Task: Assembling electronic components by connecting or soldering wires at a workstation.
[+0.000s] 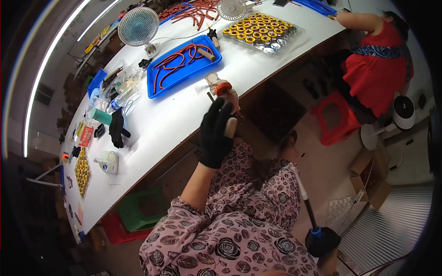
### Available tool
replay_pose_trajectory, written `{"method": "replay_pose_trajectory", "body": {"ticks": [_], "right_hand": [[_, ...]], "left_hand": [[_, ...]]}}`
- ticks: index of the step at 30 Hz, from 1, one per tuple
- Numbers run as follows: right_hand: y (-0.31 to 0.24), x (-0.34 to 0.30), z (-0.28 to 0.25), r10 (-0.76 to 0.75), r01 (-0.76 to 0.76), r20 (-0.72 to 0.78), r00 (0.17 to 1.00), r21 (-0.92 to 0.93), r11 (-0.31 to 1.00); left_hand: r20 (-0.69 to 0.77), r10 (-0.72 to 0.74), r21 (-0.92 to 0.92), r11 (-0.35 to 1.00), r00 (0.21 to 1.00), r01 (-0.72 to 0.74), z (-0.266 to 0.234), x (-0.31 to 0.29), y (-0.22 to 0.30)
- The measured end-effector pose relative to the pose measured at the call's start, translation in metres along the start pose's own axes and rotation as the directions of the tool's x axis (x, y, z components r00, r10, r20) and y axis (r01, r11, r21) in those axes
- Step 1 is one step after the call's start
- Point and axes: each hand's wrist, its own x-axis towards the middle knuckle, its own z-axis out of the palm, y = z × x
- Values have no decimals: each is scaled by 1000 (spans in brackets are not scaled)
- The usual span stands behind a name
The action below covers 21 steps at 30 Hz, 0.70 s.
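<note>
Jutting out of R hand: blk/wht rod.

Your table: white, long, dark along your near edge. On it, far end: a loose spread of reddish cords; a white fan; a second, similar fan; a clear tray with rows of yellow-ringed parts. Middle, before you: a blue tray; near it, at the edge, a pale fixture with an orange ring. To your left: a clear bottle; a white tissue pack.
</note>
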Motion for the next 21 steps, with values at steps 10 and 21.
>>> {"method": "replay_pose_trajectory", "body": {"ticks": [10, 21], "right_hand": [[-70, 118, 44, -401, 376, 29, 916, 294, 879], [-257, 250, 100, -696, 717, 176, 696, -217, 663]], "left_hand": [[229, 75, 344, 926, 971, -153, 12, -2, 7], [293, 79, 510, 830, 953, -225, -3, 9, 4]]}}
